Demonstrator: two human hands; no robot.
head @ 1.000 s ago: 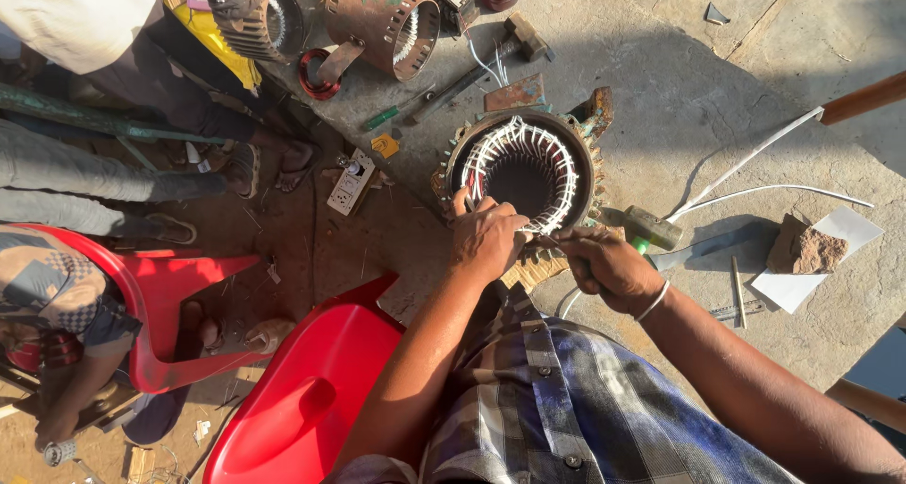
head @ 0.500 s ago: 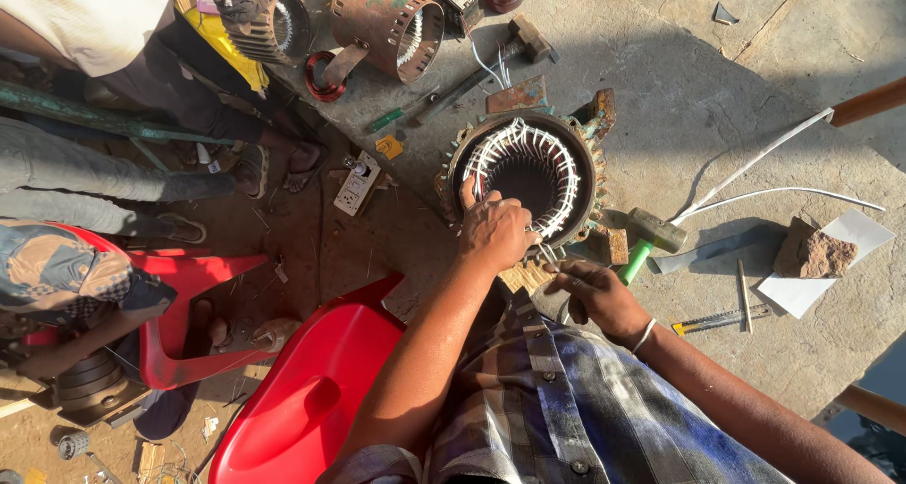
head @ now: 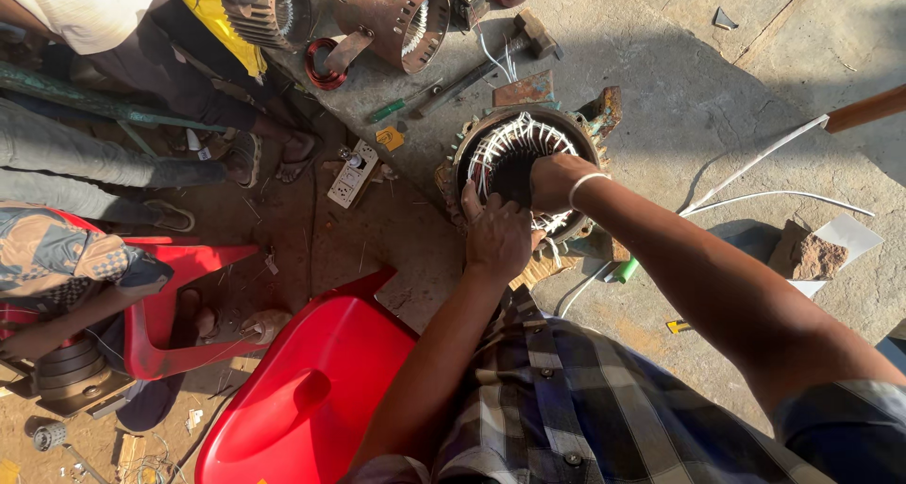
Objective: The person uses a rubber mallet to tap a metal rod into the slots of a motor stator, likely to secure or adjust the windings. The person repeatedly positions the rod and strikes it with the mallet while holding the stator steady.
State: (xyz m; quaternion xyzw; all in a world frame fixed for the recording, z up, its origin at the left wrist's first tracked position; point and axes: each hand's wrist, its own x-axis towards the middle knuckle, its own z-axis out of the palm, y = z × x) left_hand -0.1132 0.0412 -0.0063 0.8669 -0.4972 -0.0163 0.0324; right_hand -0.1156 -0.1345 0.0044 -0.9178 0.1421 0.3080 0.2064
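Leftmost, a red plastic chair point(head: 311, 399) sits by the person's knee, with a white power strip point(head: 351, 175) lying on the dirt just beyond it. Next, the left hand point(head: 497, 239) rests flat on the near rim of the motor stator point(head: 524, 168), fingers spread and not closed round anything, just bracing. Stator sits on the concrete floor point(head: 717, 78), bore facing up, white winding wires point(head: 491, 149) fanned round the inside. Right hand point(head: 557, 180) reaches down into the bore, curled, apparently pinching or pushing the windings; fingertips hidden, so exact hold can't be told. Likely heavy, rigid cast-iron shell, rusty and rough, won't slip; best gripped by the outer rim or lugs. Windings look thin, bendable, easily nicked, so handle gently. Further right, a green-handled tool point(head: 625, 271) lies just beside the stator, a stone on paper point(head: 817, 256) well apart.
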